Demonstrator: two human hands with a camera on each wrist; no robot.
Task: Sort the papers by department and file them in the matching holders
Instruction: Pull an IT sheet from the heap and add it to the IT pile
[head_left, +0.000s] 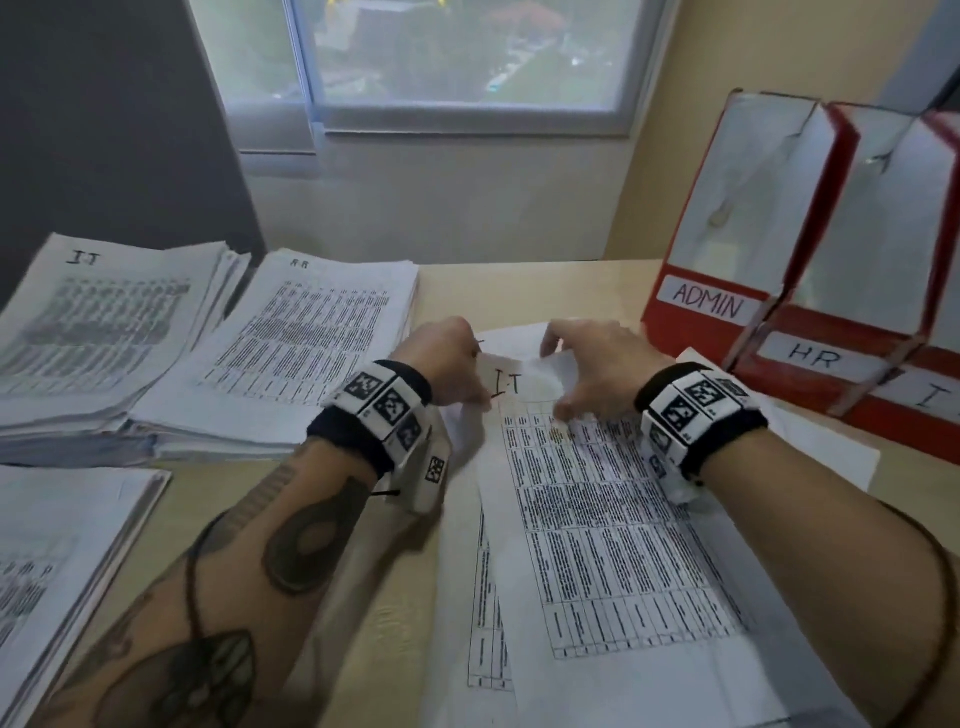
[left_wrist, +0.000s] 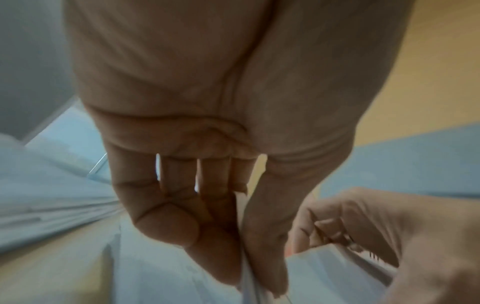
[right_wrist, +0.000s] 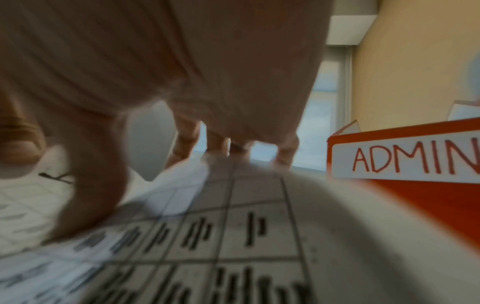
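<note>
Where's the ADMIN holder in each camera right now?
Head: ADMIN holder, upper right, leftmost of the red holders.
Left wrist: not in it.
Right wrist: ADMIN holder, right edge, label readable.
Shared landmark: the IT sheet under the right hand.

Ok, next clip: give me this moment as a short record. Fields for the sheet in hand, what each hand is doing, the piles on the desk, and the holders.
sheet in hand: IT sheet, printed table, top of the loose papers at desk centre
left hand: pinches the sheet's top left edge
right hand: fingers curled on the top right corner, which is lifted
piles: IT pile far left; a second pile beside it, heading unclear; a third pile near left
holders: red, in a row at right: ADMIN holder, HR holder, third label cut off
filed: not yet
</note>
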